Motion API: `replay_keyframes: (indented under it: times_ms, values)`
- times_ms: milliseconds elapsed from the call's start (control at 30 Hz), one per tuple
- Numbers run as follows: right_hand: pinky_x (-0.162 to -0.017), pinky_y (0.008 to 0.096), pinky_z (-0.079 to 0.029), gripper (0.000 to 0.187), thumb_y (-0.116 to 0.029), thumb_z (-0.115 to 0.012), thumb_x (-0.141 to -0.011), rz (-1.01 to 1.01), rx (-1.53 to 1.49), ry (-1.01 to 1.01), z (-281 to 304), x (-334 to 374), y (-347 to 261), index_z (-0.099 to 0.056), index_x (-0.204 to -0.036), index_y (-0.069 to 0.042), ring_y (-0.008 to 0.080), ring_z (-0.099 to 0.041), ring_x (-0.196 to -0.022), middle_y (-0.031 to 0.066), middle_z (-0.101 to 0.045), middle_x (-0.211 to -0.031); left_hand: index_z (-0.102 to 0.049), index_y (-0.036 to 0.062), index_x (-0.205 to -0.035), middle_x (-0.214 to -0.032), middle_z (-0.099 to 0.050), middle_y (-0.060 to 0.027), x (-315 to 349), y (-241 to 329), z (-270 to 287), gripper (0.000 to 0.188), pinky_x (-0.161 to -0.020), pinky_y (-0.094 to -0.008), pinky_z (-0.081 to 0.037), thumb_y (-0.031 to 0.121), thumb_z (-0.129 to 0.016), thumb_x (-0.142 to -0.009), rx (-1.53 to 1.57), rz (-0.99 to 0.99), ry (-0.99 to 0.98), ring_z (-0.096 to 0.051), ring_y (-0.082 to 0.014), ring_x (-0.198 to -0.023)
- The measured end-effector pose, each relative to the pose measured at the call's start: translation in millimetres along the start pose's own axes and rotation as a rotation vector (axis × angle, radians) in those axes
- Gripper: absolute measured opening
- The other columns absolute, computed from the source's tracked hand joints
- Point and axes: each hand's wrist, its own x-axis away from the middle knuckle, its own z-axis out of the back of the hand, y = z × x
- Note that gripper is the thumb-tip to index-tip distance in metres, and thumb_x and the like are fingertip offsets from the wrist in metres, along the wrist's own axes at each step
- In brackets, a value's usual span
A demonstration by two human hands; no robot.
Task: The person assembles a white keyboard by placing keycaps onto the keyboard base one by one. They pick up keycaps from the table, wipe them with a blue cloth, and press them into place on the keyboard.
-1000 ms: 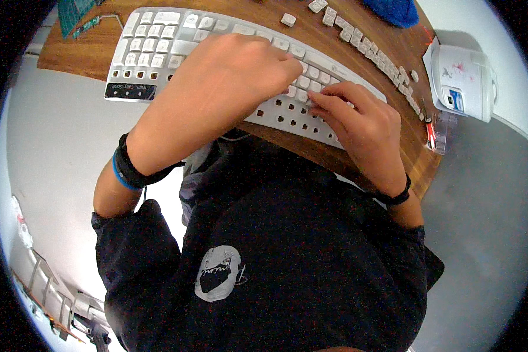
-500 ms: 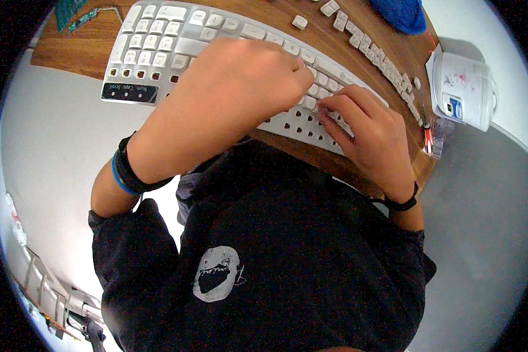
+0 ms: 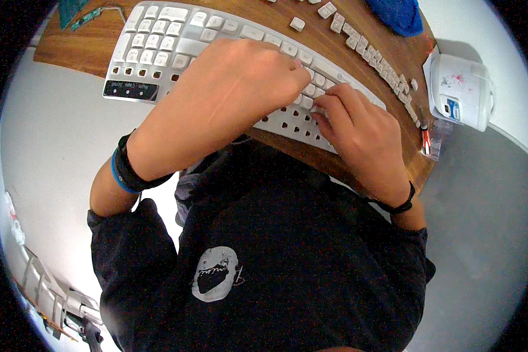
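Note:
A white keyboard (image 3: 185, 46) lies turned around on the wooden table, its number pad toward the left. White keycaps cover much of it; bare square switch sockets show along the edge nearest me. My left hand (image 3: 255, 76) reaches across the middle of the keyboard, fingers curled down onto the keys. Its fingertips are hidden, so what they hold, if anything, does not show. My right hand (image 3: 364, 129) bends over the keyboard's right part, thumb and index finger drawn together beside the keycaps (image 3: 306, 101) and bare sockets. Whatever lies between those fingertips cannot be made out.
Loose keycaps (image 3: 381, 64) run in a curved line beyond the keyboard, with a single keycap (image 3: 297, 23) apart. A blue cloth (image 3: 399, 16), a white lidded container (image 3: 463, 88) and a red-and-white tool (image 3: 426, 141) are at the right. Green circuit parts (image 3: 88, 17) lie far left.
My right thumb has moved in closer to the index finger, and that hand has shifted slightly left. My left hand stays curled over the same keys.

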Motion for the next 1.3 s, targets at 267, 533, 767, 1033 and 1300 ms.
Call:
replay_keyframes:
  times_ms: [267, 533, 767, 1033, 1300]
  values:
    - [-0.068, 0.0350, -0.060, 0.021, -0.016, -0.070, -0.092, 0.055, 0.084, -0.004, -5, 4, 0, -0.065, -0.110, -0.006, 0.0221, -0.071, -0.090, 0.0081, -0.063, -0.106, -0.074, 0.0061, -0.130, -0.106, -0.081, -0.0071, 1, -2, -2, 0.041, -0.072, -0.0422, -0.062, 0.017, -0.073, -0.091, -0.009, -0.022, 0.031, -0.078, -0.0290, -0.091]
    - [-0.070, 0.0377, -0.062, 0.017, -0.012, -0.065, -0.095, 0.013, -0.028, -0.022, -8, 8, 4, -0.061, -0.110, -0.004, 0.0271, -0.073, -0.091, 0.0130, -0.063, -0.109, -0.073, 0.0074, -0.133, -0.107, -0.081, -0.0054, 1, -2, -1, 0.042, -0.071, -0.0415, -0.062, 0.016, -0.070, -0.092, -0.051, -0.020, 0.013, -0.079, -0.0273, -0.092]
    - [-0.073, 0.0382, -0.063, 0.017, -0.012, -0.066, -0.094, 0.091, 0.005, -0.065, 1, -3, 7, -0.059, -0.107, -0.004, 0.0277, -0.071, -0.093, 0.0128, -0.061, -0.105, -0.072, 0.0066, -0.133, -0.107, -0.081, -0.0052, 1, -3, -2, 0.041, -0.072, -0.0407, -0.062, 0.015, -0.068, -0.093, -0.040, -0.022, 0.018, -0.079, -0.0272, -0.092]
    - [-0.074, 0.0368, -0.062, 0.015, -0.012, -0.065, -0.093, 0.088, 0.040, -0.080, 1, -4, 5, -0.058, -0.104, -0.003, 0.0263, -0.070, -0.090, 0.0123, -0.059, -0.100, -0.073, 0.0064, -0.130, -0.108, -0.081, -0.0057, 1, -2, -1, 0.039, -0.074, -0.0418, -0.062, 0.014, -0.068, -0.092, 0.015, 0.000, -0.005, -0.078, -0.0274, -0.094]
    - [-0.077, 0.0354, -0.059, 0.017, -0.011, -0.064, -0.091, 0.105, 0.069, -0.041, -6, -1, 2, -0.059, -0.104, -0.002, 0.0254, -0.066, -0.090, 0.0130, -0.057, -0.099, -0.073, 0.0066, -0.129, -0.110, -0.081, -0.0077, 0, 0, 3, 0.036, -0.075, -0.0427, -0.062, 0.016, -0.067, -0.094, -0.083, -0.018, -0.026, -0.078, -0.0291, -0.096]
